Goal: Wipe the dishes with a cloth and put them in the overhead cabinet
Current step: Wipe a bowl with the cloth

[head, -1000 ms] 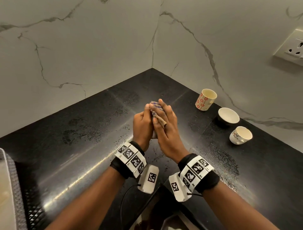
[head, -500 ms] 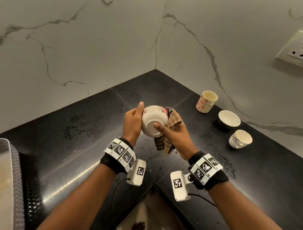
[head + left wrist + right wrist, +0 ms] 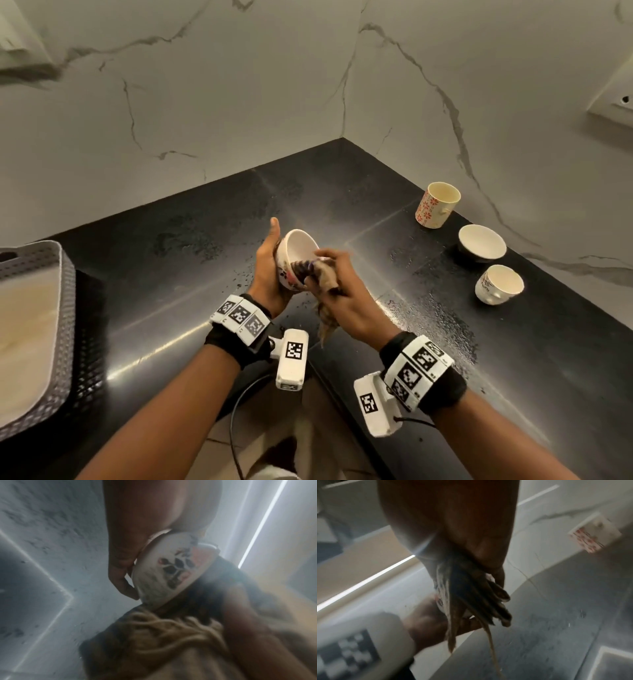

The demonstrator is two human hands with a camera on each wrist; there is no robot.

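A small white bowl [image 3: 297,250] with a flower print is held tilted above the black counter [image 3: 191,260], its mouth turned up and right. My left hand [image 3: 270,263] grips it from the left, thumb along the rim. My right hand [image 3: 337,291] holds a brown checked cloth [image 3: 325,284] against the bowl's near rim and outer wall. In the left wrist view the bowl [image 3: 169,572] shows its printed side above the bunched cloth [image 3: 164,632]. The right wrist view shows the cloth [image 3: 471,601] hanging from my fingers, blurred.
On the right of the counter stand a red-flowered cup [image 3: 436,209], a white bowl [image 3: 481,243] and a patterned cup [image 3: 498,284] lying tilted. A grey perforated basket [image 3: 51,322] sits at the left edge. Marble walls meet in the corner behind; a wall socket [image 3: 613,102] is at right.
The bowl has turned from bottom toward me to mouth up. My right hand with the cloth has shifted onto its rim. The view has tilted, and the basket shows more.
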